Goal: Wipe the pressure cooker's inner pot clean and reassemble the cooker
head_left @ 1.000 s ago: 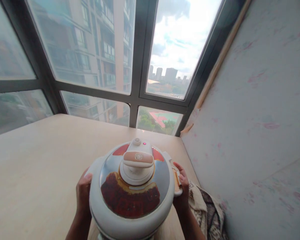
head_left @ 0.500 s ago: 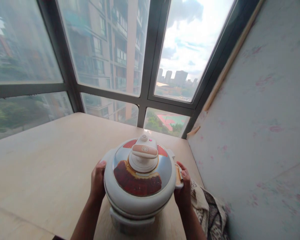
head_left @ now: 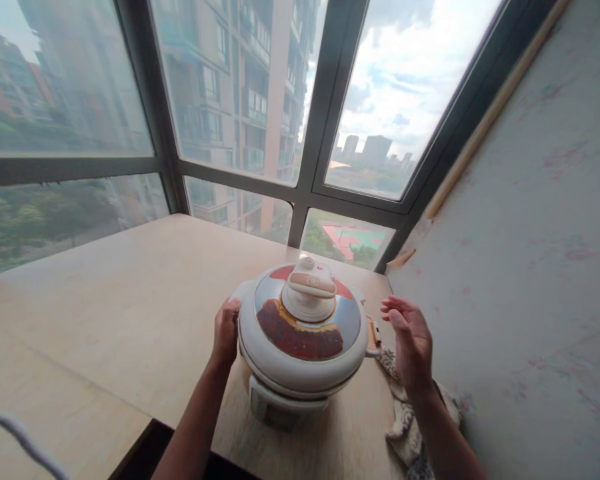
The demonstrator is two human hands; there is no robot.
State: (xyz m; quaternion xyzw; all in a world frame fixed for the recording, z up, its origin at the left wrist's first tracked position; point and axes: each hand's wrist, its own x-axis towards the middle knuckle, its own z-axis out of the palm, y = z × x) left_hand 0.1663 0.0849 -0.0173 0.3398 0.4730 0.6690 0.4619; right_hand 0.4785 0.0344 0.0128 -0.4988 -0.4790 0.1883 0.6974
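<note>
A white electric pressure cooker [head_left: 300, 373] with a silver and dark red lid stands on the pale sill. Its lid handle [head_left: 313, 287] is white with a tan top, and a small red dot shows behind it. My left hand [head_left: 227, 331] is closed around the cooker's left side handle, with its fingertips hidden. Off to the right, my right hand [head_left: 411, 340] is raised and empty, its fingers loosely bent and apart. It is a short way from the right side handle [head_left: 373, 337] and does not touch it.
A patterned cloth [head_left: 405, 430] lies crumpled on the right, partly behind my right forearm. Windows with dark frames [head_left: 300, 193] rise behind the sill [head_left: 130, 300]. A flowered wall [head_left: 525, 287] borders the right side. A grey cord [head_left: 23, 440] curves in at the lower left.
My right hand has let go of the right side handle and moved up and right. My left hand stays on its handle. The view has shifted, and the cord has come into sight.
</note>
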